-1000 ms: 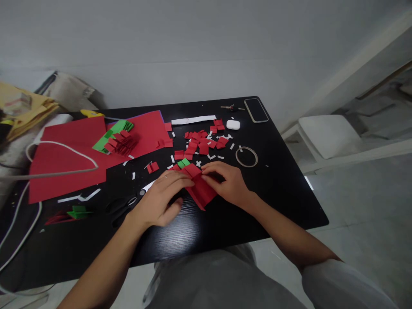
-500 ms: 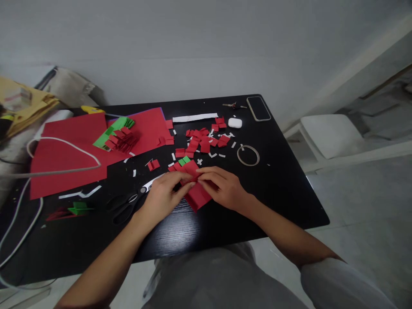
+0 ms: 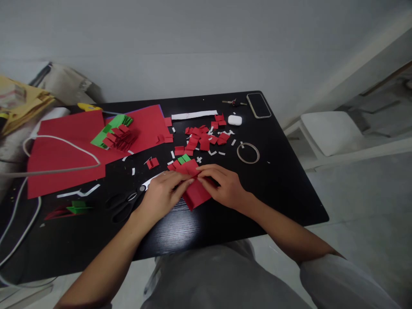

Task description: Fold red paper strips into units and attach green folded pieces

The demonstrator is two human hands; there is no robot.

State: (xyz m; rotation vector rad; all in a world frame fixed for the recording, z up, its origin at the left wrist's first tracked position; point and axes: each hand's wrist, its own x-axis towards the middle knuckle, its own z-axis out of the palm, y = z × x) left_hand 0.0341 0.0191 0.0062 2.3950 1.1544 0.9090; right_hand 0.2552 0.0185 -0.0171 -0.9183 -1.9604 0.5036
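Observation:
Near the table's front, a piece of red folded paper (image 3: 198,194) lies between my hands. My left hand (image 3: 165,192) pinches its left side along a crease. From the other side my right hand (image 3: 223,184) grips the same crease with thumb and forefinger. Just beyond the fingers are small green folded pieces (image 3: 184,159) and more red paper. Scissors (image 3: 128,201) with black handles lie beside my left hand, their blades partly hidden under it. A loose pile of cut red pieces (image 3: 204,141) is spread beyond my hands among white paper scraps.
Large red sheets (image 3: 69,154) cover the left side, with a green and red folded bundle (image 3: 116,134) on them. A white cable (image 3: 64,173) crosses there. At right are a tape ring (image 3: 248,153), a white case (image 3: 234,120) and a phone (image 3: 259,105).
The view has shifted slightly. Both hands keep hold of the red paper at the crease, with only slight finger movement.

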